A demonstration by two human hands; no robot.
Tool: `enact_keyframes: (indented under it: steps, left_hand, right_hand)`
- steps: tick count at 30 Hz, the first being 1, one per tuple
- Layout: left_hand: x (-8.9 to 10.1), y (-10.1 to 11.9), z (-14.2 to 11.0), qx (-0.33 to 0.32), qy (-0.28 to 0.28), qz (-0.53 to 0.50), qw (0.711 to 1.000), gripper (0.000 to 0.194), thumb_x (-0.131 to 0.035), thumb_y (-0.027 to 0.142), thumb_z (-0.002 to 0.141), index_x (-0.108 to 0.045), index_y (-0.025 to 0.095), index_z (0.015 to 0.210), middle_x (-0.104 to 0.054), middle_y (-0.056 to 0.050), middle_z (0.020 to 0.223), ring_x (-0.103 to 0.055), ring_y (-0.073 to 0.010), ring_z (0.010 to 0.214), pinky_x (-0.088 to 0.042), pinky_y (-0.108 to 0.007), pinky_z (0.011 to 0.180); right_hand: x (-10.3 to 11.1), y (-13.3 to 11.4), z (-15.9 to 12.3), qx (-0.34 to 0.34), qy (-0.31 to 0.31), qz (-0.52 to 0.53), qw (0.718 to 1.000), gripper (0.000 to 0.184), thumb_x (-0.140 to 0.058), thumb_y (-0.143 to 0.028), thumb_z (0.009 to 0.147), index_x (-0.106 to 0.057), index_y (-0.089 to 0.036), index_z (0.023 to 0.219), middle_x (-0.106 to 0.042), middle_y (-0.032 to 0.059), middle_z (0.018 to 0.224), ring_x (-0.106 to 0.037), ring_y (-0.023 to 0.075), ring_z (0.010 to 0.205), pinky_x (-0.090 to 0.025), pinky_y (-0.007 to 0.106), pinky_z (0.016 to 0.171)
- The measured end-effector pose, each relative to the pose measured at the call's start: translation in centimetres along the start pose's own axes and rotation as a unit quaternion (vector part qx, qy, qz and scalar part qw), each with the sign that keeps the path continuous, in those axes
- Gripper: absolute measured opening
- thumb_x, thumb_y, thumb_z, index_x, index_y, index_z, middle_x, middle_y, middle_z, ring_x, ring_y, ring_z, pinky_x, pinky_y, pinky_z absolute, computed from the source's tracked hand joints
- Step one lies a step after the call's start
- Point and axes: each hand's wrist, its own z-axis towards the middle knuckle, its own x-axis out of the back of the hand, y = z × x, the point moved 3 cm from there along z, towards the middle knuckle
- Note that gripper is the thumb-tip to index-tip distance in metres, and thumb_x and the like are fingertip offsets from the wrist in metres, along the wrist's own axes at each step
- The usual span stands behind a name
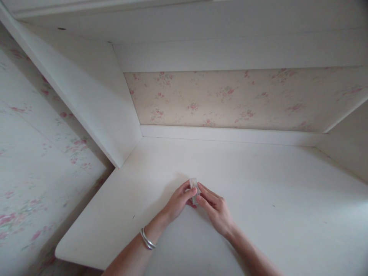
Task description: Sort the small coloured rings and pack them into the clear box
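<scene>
Grip of left hand [176, 203] nearly closed, thumb across small clear packet [193, 183], over table [244, 172]; right hand [220, 216] curled at packet's edge, hold unclear. Probably light, slippery; stiffness uncertain; best pinched by long edges.

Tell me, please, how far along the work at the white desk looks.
Picking up looks done: the left hand grips a small, clear, box-like item above the white desk. In hand now is some handling, with the right hand's fingers at the item's edge. Left, it seems, is letting go of it; whether it has been opened is too small to tell.
</scene>
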Motion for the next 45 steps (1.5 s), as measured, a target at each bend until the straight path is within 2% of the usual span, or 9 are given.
enact_keyframes:
  steps: [7,19,22,24,26,29,32,38,45]
  left_hand:
    - [0.1,0.0,0.0,-0.004,0.001,0.008,1.0,0.041,-0.059,0.044,0.08,-0.058,0.017,0.111,-0.059,-0.008,0.102,-0.057,-0.0186,0.085,-0.046,-0.027,0.064]
    - [0.1,0.0,0.1,-0.004,-0.001,-0.016,1.0,0.038,-0.061,0.042,0.08,-0.06,0.016,0.107,-0.062,-0.009,0.099,-0.058,-0.0192,0.083,-0.046,-0.026,0.061]
    - [0.4,-0.1,0.1,-0.001,0.005,-0.058,0.998,0.04,-0.055,0.047,0.081,-0.061,0.014,0.103,-0.062,-0.009,0.096,-0.06,-0.0185,0.075,-0.047,-0.027,0.057]
    - [0.6,-0.1,0.1,0.002,0.014,-0.079,0.997,0.043,-0.053,0.051,0.081,-0.061,0.014,0.101,-0.062,-0.01,0.098,-0.061,-0.0178,0.069,-0.047,-0.028,0.055]
    - [0.5,0.0,0.1,0.001,0.016,-0.073,0.997,0.043,-0.055,0.05,0.081,-0.061,0.013,0.101,-0.063,-0.011,0.098,-0.061,-0.018,0.072,-0.048,-0.029,0.058]
    - [0.4,0.3,0.1,0.0,0.009,-0.079,0.997,0.041,-0.056,0.047,0.082,-0.062,0.012,0.103,-0.064,-0.011,0.096,-0.061,-0.019,0.08,-0.049,-0.029,0.065]
    - [0.5,0.3,0.2,0.018,0.014,-0.133,0.991,0.042,-0.054,0.047,0.084,-0.062,0.012,0.104,-0.065,-0.012,0.098,-0.062,-0.0188,0.08,-0.05,-0.03,0.066]
    - [0.7,0.3,0.3,0.054,0.014,-0.214,0.975,0.04,-0.049,0.046,0.087,-0.063,0.011,0.103,-0.066,-0.012,0.101,-0.064,-0.0177,0.079,-0.051,-0.028,0.068]
    - [1.2,1.0,0.2,0.062,0.031,-0.267,0.961,0.042,-0.048,0.047,0.087,-0.062,0.011,0.104,-0.067,-0.011,0.099,-0.066,-0.0167,0.074,-0.052,-0.026,0.066]
  right_hand:
    - [-0.1,0.4,0.0,0.004,0.019,-0.001,1.0,0.043,-0.056,-0.042,0.085,-0.054,-0.028,0.125,-0.049,0.0027,0.135,-0.045,0.0234,0.125,-0.035,0.042,0.106]
    - [-0.1,0.5,0.2,-0.002,0.04,0.041,0.998,0.042,-0.06,-0.044,0.081,-0.059,-0.028,0.121,-0.055,0.0026,0.129,-0.05,0.0253,0.121,-0.036,0.044,0.105]
    - [0.4,1.2,0.3,-0.057,0.057,0.094,0.992,0.046,-0.053,-0.053,0.083,-0.064,-0.022,0.116,-0.069,0.0077,0.105,-0.063,0.0266,0.101,-0.046,0.046,0.094]
    - [0.7,1.6,0.3,-0.097,0.07,0.138,0.983,0.05,-0.049,-0.057,0.084,-0.067,-0.019,0.112,-0.072,0.0091,0.09,-0.067,0.0256,0.087,-0.051,0.046,0.085]
    - [0.8,1.7,0.3,-0.107,0.061,0.171,0.978,0.048,-0.052,-0.056,0.083,-0.068,-0.019,0.11,-0.071,0.0095,0.097,-0.066,0.025,0.088,-0.051,0.045,0.086]
    - [0.6,1.4,0.4,-0.109,0.04,0.234,0.965,0.049,-0.056,-0.052,0.082,-0.06,-0.022,0.121,-0.066,0.0068,0.113,-0.062,0.0239,0.101,-0.046,0.044,0.094]
    - [0.4,1.4,0.6,-0.133,0.05,0.289,0.947,0.055,-0.056,-0.05,0.083,-0.051,-0.022,0.13,-0.065,0.0063,0.114,-0.061,0.0224,0.104,-0.044,0.046,0.097]
    - [0.2,1.3,0.8,-0.143,0.037,0.361,0.921,0.046,-0.055,-0.047,0.085,-0.057,-0.024,0.125,-0.057,0.0054,0.127,-0.062,0.0205,0.099,-0.044,0.045,0.098]
    - [0.4,1.0,0.9,-0.143,0.039,0.367,0.919,0.044,-0.055,-0.047,0.085,-0.058,-0.024,0.122,-0.056,0.0057,0.128,-0.063,0.0208,0.097,-0.045,0.044,0.096]
